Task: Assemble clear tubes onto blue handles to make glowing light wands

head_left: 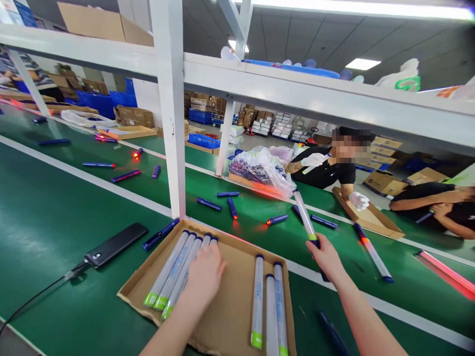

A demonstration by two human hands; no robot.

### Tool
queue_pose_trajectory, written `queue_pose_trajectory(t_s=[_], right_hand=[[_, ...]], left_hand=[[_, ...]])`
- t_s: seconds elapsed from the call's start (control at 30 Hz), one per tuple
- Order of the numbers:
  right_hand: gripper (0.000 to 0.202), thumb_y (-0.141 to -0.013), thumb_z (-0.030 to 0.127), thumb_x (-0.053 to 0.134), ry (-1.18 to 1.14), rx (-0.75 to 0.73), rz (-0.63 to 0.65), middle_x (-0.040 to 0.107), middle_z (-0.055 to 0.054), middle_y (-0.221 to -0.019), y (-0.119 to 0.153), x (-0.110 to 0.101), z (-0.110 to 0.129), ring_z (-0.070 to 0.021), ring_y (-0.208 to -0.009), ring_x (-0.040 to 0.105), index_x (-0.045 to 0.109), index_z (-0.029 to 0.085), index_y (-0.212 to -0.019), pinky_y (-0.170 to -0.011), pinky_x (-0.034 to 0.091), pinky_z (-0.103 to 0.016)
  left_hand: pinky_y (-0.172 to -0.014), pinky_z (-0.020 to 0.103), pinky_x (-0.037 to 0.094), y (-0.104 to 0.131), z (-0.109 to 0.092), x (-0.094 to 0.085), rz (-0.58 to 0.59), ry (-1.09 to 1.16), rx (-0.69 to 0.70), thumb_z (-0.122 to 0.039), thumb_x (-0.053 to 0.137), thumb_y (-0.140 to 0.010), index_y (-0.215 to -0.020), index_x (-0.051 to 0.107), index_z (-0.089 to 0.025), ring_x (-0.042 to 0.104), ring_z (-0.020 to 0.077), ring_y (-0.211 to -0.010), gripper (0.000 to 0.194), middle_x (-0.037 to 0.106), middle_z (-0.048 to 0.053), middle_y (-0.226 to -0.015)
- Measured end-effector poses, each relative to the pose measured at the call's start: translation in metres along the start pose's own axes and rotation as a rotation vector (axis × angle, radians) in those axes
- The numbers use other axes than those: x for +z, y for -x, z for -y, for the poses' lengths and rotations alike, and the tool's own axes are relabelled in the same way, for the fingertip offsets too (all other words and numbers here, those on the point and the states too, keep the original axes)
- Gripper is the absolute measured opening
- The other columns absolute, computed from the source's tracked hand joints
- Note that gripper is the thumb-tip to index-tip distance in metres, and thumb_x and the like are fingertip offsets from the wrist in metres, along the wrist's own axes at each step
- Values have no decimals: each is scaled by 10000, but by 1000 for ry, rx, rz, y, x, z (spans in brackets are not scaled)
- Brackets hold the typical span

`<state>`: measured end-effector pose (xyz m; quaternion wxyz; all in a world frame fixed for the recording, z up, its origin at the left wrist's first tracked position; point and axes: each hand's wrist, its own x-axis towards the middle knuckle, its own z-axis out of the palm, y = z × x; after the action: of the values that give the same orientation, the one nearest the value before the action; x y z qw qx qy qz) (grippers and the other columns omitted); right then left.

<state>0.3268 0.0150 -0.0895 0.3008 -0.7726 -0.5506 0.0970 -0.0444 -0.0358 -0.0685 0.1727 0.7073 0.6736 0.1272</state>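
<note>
Clear tubes (258, 302) in cardboard tray (236, 296), two separate groups.

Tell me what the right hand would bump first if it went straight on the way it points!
Probably the plastic bag: the clear tube in the right hand points toward it. Depth is unclear, so the tube might pass above it.

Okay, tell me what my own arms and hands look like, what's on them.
Your left grip is a bare human hand, slightly blurred, without a glove; your right grip is likewise ungloved. Your slender left forearm and right forearm show no sleeve, watch or bracelet within the frame.
</note>
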Motion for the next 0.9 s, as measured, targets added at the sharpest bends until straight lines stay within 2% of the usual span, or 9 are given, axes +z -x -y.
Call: queue_pose_trajectory(t_s=[0.13,0.23,0.4,0.47,0.57,0.67,0.73,0.83,0.9], right_hand=[[253,-1035,339,727,300,185,28,729,-70,-1173,-49,6,-29,-222,-968,736,694,174,-1224,-843,639,-402],[309,-1036,337,725,446,114,41,697,-101,-1294,-55,22,-20,-260,-1082,720,675,179,-1296,-917,632,-458],[344,-1048,308,702,519,-446,231,622,-113,-1474,-75,85,49,-304,-1291,637,656,225,-1379,-1084,554,-539],[402,-1034,296,723,519,-668,342,573,-113,-1542,-87,113,80,-326,-1342,604,634,232,-1421,-1108,534,-569],[404,-1027,292,731,527,-859,433,528,-113,-1595,-102,137,112,-342,-1380,574,640,237,-1416,-1128,514,-593],[318,-1029,302,729,518,-933,476,601,-110,-1516,-107,133,121,-328,-1351,601,686,211,-1330,-1123,518,-586],[304,-1028,310,732,489,-942,478,633,-109,-1470,-99,119,117,-324,-1332,617,693,194,-1306,-1118,520,-585],[305,-1044,315,707,403,-900,438,661,-107,-1413,-63,85,104,-309,-1277,650,675,184,-1318,-1088,540,-566],[312,-1070,333,658,324,-849,405,681,-114,-1349,-20,58,94,-305,-1233,667,648,175,-1339,-1068,547,-558]], left_hand=[[-803,409,567,1,19,20,30,-242,-58,-122,561,-938,-1208,644,-156,658,407,-1149,284,668,244,-1200],[-843,400,562,3,10,29,82,-258,-50,-24,511,-921,-1214,654,-125,707,379,-1108,341,698,231,-1130],[-826,405,527,2,3,26,162,-99,9,-132,517,-947,-1221,595,-133,709,376,-1114,285,697,195,-1138],[-797,399,498,3,8,21,141,93,49,-205,431,-989,-1182,559,-171,704,344,-1052,234,694,146,-1068],[-825,390,477,6,16,15,138,489,82,-288,354,-1015,-1156,518,-225,676,291,-958,224,660,73,-978],[-878,378,485,7,21,14,111,874,47,-409,401,-1027,-1185,528,-242,642,273,-1001,263,651,59,-1036],[-805,333,491,6,19,16,101,1102,-43,-503,487,-1018,-1181,557,-249,623,236,-925,310,662,44,-1031],[-601,248,436,1,10,16,92,1447,-211,-590,641,-954,-1106,568,-237,545,162,-702,391,663,16,-875],[-557,225,453,-4,1,14,48,1674,-296,-524,774,-879,-1041,549,-221,523,141,-641,411,640,-2,-774]])
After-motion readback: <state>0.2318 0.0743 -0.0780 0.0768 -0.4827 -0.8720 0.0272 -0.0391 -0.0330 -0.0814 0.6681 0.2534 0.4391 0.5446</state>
